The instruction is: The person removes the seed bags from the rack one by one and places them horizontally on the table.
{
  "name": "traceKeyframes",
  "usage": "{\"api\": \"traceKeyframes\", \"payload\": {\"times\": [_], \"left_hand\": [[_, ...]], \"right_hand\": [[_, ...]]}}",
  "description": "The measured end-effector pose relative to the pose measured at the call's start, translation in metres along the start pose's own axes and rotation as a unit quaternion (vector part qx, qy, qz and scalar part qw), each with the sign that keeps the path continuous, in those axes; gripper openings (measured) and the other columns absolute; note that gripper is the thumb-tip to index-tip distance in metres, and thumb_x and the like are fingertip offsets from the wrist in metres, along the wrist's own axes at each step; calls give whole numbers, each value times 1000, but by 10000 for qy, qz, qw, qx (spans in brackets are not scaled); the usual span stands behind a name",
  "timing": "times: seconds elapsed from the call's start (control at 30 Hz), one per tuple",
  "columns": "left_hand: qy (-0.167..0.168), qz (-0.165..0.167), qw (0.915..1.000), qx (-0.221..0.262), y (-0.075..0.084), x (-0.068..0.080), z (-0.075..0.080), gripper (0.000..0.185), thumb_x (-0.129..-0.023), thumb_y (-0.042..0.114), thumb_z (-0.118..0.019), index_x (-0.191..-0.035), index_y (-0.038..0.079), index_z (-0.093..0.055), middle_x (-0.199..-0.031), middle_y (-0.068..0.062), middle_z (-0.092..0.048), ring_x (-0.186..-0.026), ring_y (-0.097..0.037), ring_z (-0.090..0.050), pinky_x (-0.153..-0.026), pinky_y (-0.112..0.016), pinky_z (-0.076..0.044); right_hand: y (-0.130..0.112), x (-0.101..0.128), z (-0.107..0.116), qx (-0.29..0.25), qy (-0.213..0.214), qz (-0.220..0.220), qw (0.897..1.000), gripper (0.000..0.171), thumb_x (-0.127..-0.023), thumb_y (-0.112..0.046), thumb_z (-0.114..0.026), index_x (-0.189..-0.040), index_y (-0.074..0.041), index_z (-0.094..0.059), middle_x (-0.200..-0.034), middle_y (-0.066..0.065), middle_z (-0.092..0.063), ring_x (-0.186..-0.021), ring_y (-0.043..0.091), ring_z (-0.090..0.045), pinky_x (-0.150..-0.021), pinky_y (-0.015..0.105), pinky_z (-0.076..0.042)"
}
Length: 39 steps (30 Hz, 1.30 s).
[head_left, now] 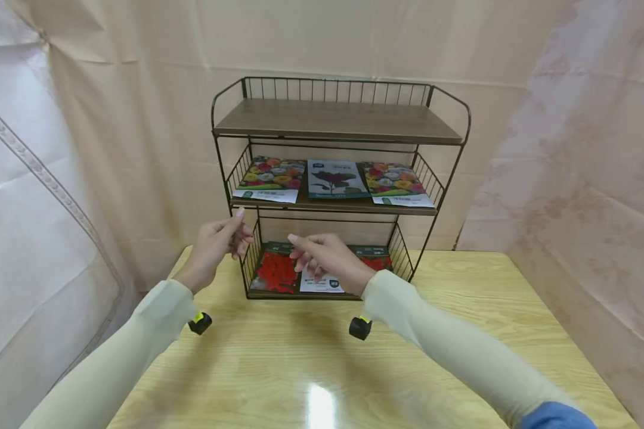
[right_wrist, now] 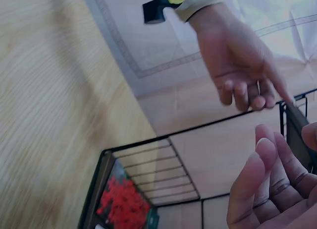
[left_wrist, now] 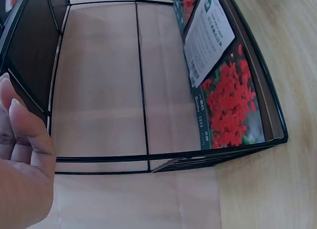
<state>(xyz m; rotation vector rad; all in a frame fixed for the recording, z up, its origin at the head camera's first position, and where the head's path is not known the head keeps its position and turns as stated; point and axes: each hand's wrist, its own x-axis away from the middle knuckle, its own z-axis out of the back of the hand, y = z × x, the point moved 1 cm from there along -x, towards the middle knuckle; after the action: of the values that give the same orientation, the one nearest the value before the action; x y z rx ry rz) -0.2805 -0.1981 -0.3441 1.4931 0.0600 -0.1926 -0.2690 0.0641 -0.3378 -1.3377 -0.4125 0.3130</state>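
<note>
Neither hand holds anything. My left hand point(head_left: 214, 247) hovers before the left side of a three-tier wire rack point(head_left: 333, 119), fingers loosely bent. To its right, my right hand point(head_left: 333, 259) hangs in front of the lower tier, thumb extended and fingers loosely curled. Three flower seed packets lie on the middle tier: a multicoloured one point(head_left: 279, 177) at left, a grey one with a dark flower point(head_left: 335, 179) in the middle, and another multicoloured one point(head_left: 394, 182) at right. Below, red-flower packets point(head_left: 275, 273) flank a white-labelled packet point(left_wrist: 210, 38), partly hidden by my right hand.
The rack stands toward the back of a light wooden table point(head_left: 461, 333). Its top tier has a brown board and a wire rail. Beige cloth point(head_left: 333, 36) hangs behind, and pale curtains point(head_left: 585, 149) flank both sides. Black wrist cameras point(head_left: 360, 328) sit below my wrists.
</note>
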Motion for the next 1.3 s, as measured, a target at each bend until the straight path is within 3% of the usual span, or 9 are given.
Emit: {"api": "traceKeyframes", "payload": {"times": [0.3,0.6,0.97,1.3], "left_hand": [[8,280,9996,27,2,-7,5,74,-101,65,-50,-99,-7,-67,-85,-6,-73,-59,-12,-59,-55,-25,-49],[59,460,9975,531,12,-14,8,65,-99,62,-56,-92,-1,-70,-82,-4,-74,-58,-12,-60,-53,-23,-48],[-53,559,9981,234,18,-9,3,67,-100,64,-52,-96,0,-70,-87,-8,-76,-58,-11,-60,-54,-24,-48],[49,653,9978,87,25,-14,1,68,-101,65,-49,-95,0,-69,-84,-5,-75,-56,-11,-59,-53,-23,-48]], "right_hand": [[-29,-9,-16,-532,72,-150,9984,56,-100,-59,-59,-107,-5,-71,-84,5,-68,-59,15,-51,-57,29,-45],[-44,-17,-16,-1180,485,-175,9917,55,-101,-56,-58,-109,-3,-69,-83,3,-67,-55,10,-48,-53,24,-43],[-51,-25,-22,-1709,732,-318,9820,56,-103,-53,-57,-118,-1,-69,-84,1,-69,-53,8,-46,-52,23,-42],[-53,-28,-22,-2031,933,-416,9738,48,-104,-51,-56,-101,-8,-76,-74,-2,-68,-48,7,-44,-51,24,-38]]}}
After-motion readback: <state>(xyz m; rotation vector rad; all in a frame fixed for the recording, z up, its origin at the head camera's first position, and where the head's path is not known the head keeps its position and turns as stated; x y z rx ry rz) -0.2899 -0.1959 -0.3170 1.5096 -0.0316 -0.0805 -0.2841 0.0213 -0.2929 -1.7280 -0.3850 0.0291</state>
